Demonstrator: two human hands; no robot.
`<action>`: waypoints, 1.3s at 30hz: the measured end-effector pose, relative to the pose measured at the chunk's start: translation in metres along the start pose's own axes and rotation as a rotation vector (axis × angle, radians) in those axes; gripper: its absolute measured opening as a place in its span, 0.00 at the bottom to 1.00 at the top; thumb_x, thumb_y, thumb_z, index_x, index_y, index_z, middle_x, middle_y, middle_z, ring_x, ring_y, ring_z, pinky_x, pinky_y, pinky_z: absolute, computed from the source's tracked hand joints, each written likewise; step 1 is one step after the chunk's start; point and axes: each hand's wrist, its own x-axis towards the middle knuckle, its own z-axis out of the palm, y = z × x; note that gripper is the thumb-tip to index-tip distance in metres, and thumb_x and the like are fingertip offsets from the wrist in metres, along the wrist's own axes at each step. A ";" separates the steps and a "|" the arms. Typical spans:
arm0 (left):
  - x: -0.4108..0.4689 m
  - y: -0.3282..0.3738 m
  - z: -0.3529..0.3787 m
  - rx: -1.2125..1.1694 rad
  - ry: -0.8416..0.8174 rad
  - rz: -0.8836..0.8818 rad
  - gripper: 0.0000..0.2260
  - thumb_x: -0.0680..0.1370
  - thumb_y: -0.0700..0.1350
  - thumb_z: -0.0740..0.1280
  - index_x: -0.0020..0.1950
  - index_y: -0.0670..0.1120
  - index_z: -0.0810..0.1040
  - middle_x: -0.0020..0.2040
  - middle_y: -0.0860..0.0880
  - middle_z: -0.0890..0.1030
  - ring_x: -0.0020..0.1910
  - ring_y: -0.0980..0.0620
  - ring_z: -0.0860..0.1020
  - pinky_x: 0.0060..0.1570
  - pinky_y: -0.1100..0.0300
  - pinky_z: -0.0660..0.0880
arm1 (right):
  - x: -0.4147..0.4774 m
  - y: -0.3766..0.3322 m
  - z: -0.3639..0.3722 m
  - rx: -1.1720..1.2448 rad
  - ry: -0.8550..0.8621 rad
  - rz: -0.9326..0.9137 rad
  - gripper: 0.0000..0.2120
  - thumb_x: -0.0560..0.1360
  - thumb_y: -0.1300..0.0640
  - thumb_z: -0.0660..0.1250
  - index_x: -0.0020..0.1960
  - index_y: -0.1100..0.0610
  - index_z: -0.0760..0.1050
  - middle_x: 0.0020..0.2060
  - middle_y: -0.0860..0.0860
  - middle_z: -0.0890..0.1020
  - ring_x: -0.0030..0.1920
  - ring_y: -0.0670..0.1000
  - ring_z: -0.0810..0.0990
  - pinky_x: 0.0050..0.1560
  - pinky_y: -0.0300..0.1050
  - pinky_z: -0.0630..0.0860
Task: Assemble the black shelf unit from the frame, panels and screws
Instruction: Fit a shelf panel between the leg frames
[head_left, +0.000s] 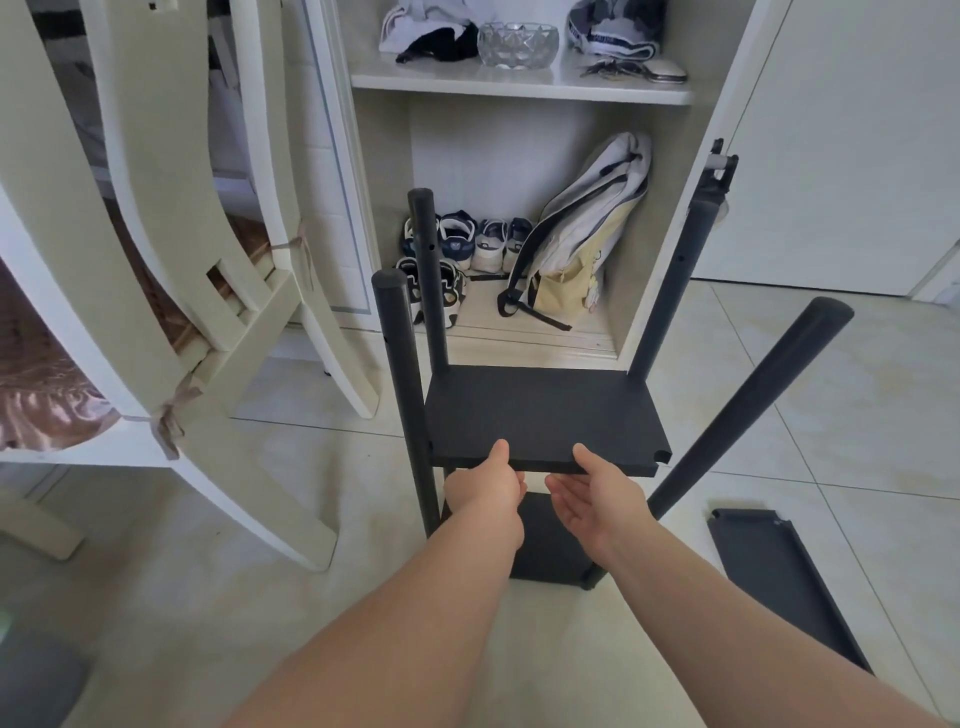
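Note:
A black shelf panel (540, 410) lies level between black round posts: two on the left (400, 364) (428, 270), one at the back right (670, 291). The front right post (753, 410) leans outward, away from the panel's notched corner. My left hand (485, 488) grips the panel's near edge, thumb on top and fingers underneath. My right hand (592, 496) supports the same edge from below with its thumb on top and palm turned up. A lower black panel (545, 545) sits beneath, partly hidden by my hands.
Another black panel (779, 582) lies on the tiled floor at the right. White chairs (171, 291) stand close on the left. Behind the posts is an open white cabinet (519, 83) with shoes, a backpack (576, 234) and a glass bowl.

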 end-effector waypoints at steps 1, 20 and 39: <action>0.003 -0.002 -0.002 0.000 0.008 -0.009 0.13 0.76 0.47 0.75 0.54 0.42 0.77 0.43 0.45 0.83 0.37 0.50 0.82 0.41 0.57 0.80 | 0.002 0.004 0.000 0.000 0.007 0.012 0.13 0.80 0.54 0.70 0.60 0.61 0.77 0.49 0.58 0.85 0.47 0.54 0.86 0.41 0.44 0.79; 0.037 0.021 -0.057 0.521 -0.038 -0.116 0.40 0.65 0.66 0.77 0.67 0.47 0.68 0.61 0.45 0.76 0.55 0.44 0.77 0.52 0.48 0.76 | 0.020 0.023 -0.002 0.044 0.060 0.078 0.13 0.79 0.54 0.71 0.56 0.63 0.77 0.47 0.59 0.85 0.45 0.54 0.86 0.40 0.45 0.80; 0.081 0.039 -0.049 0.535 -0.153 0.437 0.20 0.81 0.50 0.67 0.73 0.51 0.70 0.67 0.49 0.77 0.67 0.44 0.75 0.66 0.48 0.72 | 0.019 0.013 -0.006 -0.033 -0.007 0.171 0.12 0.79 0.53 0.70 0.54 0.62 0.77 0.40 0.57 0.87 0.46 0.55 0.86 0.40 0.47 0.79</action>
